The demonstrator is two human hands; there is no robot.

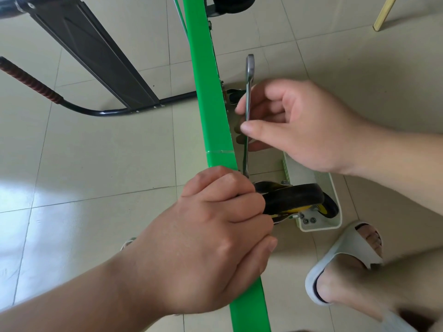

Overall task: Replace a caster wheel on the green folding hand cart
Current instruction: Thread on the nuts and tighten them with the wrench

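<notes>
Head view: single entry, floor-level repair.

- Green hand cart (211, 104): stands on edge on the tiled floor (96, 176) and runs from top centre to the bottom edge. Its underside faces the person's right.
- Caster wheel (297, 196): black tyre, yellow hub, metal fork. It sits against the cart's underside just beside the left hand. Whether it is bolted on cannot be told.
- Left hand (215, 240): grip clamped over the cart's edge, fingers curled down beside the caster's fork.
- Right hand (304, 125): grip pinched on a wrench (249, 75), thumb and fingers round its shank. The lower end points at the caster's mounting; its seating on a nut is hidden.
- Tray (335, 188): pale, on the floor under the caster. It holds another wheel (329, 207) and loose nuts (309, 220).
- Also in view: a further cart wheel (230, 3), a black frame (96, 51), a sandalled foot (342, 257).

Handling, as judged: the caster is probably stiff, fairly light and free to swivel, so it is best held by the fork or plate rather than the tyre. The smooth wrench may slip.
</notes>
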